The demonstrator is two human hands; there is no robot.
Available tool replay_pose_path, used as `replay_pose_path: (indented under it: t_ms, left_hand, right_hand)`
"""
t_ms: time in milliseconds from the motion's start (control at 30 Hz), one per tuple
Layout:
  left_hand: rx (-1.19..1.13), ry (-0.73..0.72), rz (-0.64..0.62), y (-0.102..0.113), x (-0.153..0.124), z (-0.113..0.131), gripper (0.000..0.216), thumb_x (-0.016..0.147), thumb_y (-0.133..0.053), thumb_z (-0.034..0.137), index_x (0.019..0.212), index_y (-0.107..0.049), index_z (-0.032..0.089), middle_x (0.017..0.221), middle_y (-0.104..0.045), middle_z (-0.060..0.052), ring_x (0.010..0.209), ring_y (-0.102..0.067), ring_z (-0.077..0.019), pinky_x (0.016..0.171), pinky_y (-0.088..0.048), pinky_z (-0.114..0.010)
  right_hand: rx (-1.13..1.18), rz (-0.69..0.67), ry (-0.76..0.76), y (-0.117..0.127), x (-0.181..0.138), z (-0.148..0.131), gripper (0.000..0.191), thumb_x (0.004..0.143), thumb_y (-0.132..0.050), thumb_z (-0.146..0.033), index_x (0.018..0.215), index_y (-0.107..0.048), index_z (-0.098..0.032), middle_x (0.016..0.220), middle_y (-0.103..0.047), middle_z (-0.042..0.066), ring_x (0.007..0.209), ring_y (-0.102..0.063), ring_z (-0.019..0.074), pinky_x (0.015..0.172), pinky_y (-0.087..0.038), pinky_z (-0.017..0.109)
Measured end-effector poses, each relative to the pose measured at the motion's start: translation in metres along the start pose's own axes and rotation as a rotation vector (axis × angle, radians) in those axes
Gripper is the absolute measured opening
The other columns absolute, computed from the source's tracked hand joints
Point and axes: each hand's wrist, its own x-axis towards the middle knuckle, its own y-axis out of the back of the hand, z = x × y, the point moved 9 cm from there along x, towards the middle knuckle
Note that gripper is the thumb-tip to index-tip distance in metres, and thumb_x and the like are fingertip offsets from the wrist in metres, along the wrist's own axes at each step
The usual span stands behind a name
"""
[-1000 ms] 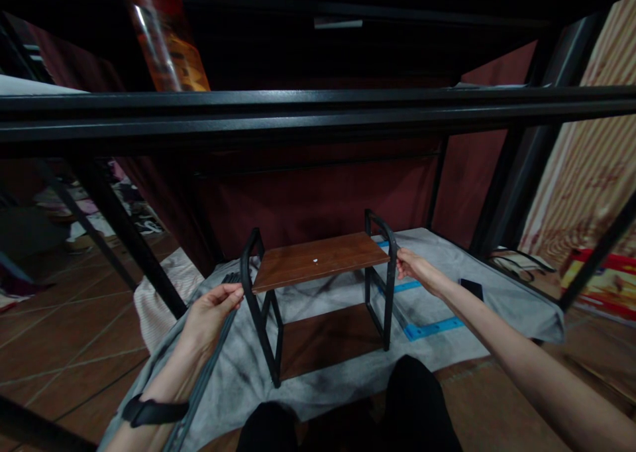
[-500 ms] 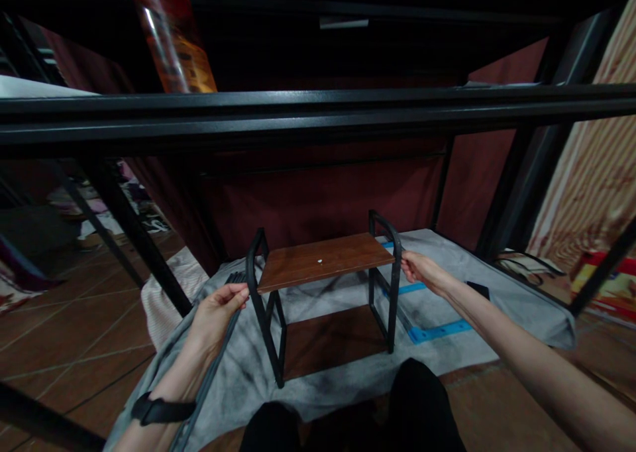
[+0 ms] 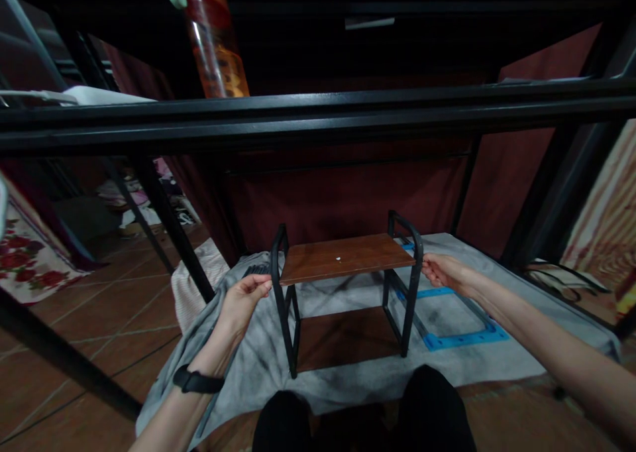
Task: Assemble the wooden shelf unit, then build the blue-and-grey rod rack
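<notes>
At the two ends of the rack (image 3: 345,258), the fingers are closed on its black frame. The left fingers (image 3: 262,282) are drawn together, thumb against fingertips, pinching the left upright (image 3: 279,276) just below its rounded top. The contact itself is small and dim. The right fingers (image 3: 431,266) curl round the right upright (image 3: 417,273) at about the same height, nearly shut on the bar. With the left hand (image 3: 243,301) and right hand (image 3: 446,272) level and opposite each other, the grip looks meant to steady the rack from both sides, not to lift it. All the feet in view sit on the cloth (image 3: 248,366).

The rack stands upright, straight ahead, between the hands. Its top board (image 3: 358,253) carries a small white speck (image 3: 338,260), and a lower board (image 3: 342,336) sits near the cloth. A black band (image 3: 196,380) is on the left wrist. Just behind the left hand lies a dark ribbed piece (image 3: 256,270), too dim to name.

The grey cloth is spread over the tiled floor (image 3: 99,326), probably to guard the tiles. A blue frame (image 3: 462,338) lies flat on it beside the right arm. The knees (image 3: 283,425) are just in front of the rack. A black beam (image 3: 318,117) crosses overhead, with an orange bottle (image 3: 213,41) standing above it, and a floral mat (image 3: 24,266) lies far left.
</notes>
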Motion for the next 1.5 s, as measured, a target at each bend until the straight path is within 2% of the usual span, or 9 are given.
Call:
replay_pose_path:
  t_ms: [133, 267, 433, 600, 800, 1000, 1367, 1500]
  left_hand:
    - [-0.048, 0.027, -0.030, -0.002, -0.002, -0.002, 0.046, 0.052, -0.091, 0.044, 0.082, -0.074, 0.014, 0.072, -0.066, -0.002, 0.065, -0.054, -0.0111, 0.061, -0.042, -0.023]
    - [-0.063, 0.033, -0.021, -0.001, -0.003, 0.000, 0.045, 0.051, -0.092, 0.044, 0.078, -0.073, 0.014, 0.069, -0.065, -0.001, 0.062, -0.053, -0.0105, 0.060, -0.042, -0.022]
    - [-0.063, 0.023, -0.008, -0.003, -0.003, 0.004, 0.043, 0.047, -0.093, 0.041, 0.075, -0.073, 0.015, 0.066, -0.064, 0.000, 0.059, -0.051, -0.0093, 0.057, -0.041, -0.022]
    - [-0.095, 0.040, -0.020, -0.006, -0.004, 0.004, 0.042, 0.047, -0.094, 0.037, 0.075, -0.073, 0.015, 0.069, -0.065, 0.000, 0.060, -0.052, -0.0085, 0.058, -0.041, -0.021]
    - [-0.139, 0.094, -0.040, -0.007, -0.008, -0.002, 0.039, 0.056, -0.091, 0.038, 0.080, -0.072, 0.014, 0.071, -0.065, -0.001, 0.062, -0.054, -0.0088, 0.060, -0.042, -0.021]
    - [-0.120, 0.113, -0.043, -0.006, -0.008, -0.003, 0.044, 0.051, -0.093, 0.037, 0.081, -0.072, 0.013, 0.071, -0.066, -0.001, 0.061, -0.053, -0.0086, 0.059, -0.042, -0.021]
    - [-0.174, 0.138, -0.003, -0.004, -0.013, -0.001, 0.045, 0.054, -0.091, 0.038, 0.087, -0.072, 0.014, 0.077, -0.066, -0.001, 0.068, -0.056, -0.0103, 0.060, -0.044, -0.020]
    - [-0.162, 0.140, 0.002, -0.002, -0.016, -0.001, 0.044, 0.055, -0.090, 0.037, 0.089, -0.073, 0.014, 0.082, -0.067, -0.002, 0.072, -0.058, -0.0111, 0.061, -0.045, -0.020]
  right_hand:
    - [-0.126, 0.041, 0.082, -0.001, -0.001, -0.004, 0.026, 0.087, -0.054, -0.032, 0.065, -0.046, -0.021, 0.053, -0.045, -0.004, 0.043, -0.036, 0.0066, 0.039, -0.029, 0.019]
    - [-0.179, 0.102, 0.088, 0.002, -0.004, -0.005, 0.026, 0.085, -0.057, -0.038, 0.067, -0.048, -0.021, 0.053, -0.045, -0.003, 0.043, -0.037, 0.0079, 0.040, -0.030, 0.021]
    - [-0.174, 0.079, 0.083, 0.000, -0.007, -0.008, 0.024, 0.083, -0.060, -0.035, 0.067, -0.048, -0.021, 0.055, -0.046, -0.003, 0.044, -0.038, 0.0078, 0.041, -0.030, 0.021]
    - [-0.170, 0.071, 0.047, 0.001, -0.005, -0.006, 0.026, 0.084, -0.054, -0.033, 0.063, -0.046, -0.021, 0.053, -0.043, -0.004, 0.042, -0.035, 0.0066, 0.040, -0.026, 0.021]
    - [-0.303, 0.088, 0.156, 0.005, -0.002, -0.011, 0.032, 0.080, -0.058, -0.044, 0.061, -0.043, -0.023, 0.050, -0.042, -0.004, 0.042, -0.034, 0.0084, 0.040, -0.027, 0.023]
    - [-0.289, 0.106, 0.175, 0.008, 0.001, -0.008, 0.032, 0.082, -0.058, -0.046, 0.063, -0.045, -0.023, 0.051, -0.043, -0.004, 0.043, -0.035, 0.0082, 0.040, -0.028, 0.023]
    - [-0.291, 0.111, 0.202, 0.008, 0.002, -0.006, 0.039, 0.086, -0.053, -0.053, 0.063, -0.047, -0.022, 0.050, -0.044, -0.004, 0.040, -0.036, 0.0077, 0.038, -0.028, 0.022]
    - [-0.270, 0.116, 0.219, 0.011, 0.004, -0.001, 0.033, 0.085, -0.053, -0.049, 0.068, -0.050, -0.022, 0.051, -0.046, -0.003, 0.042, -0.039, 0.0087, 0.038, -0.030, 0.022]
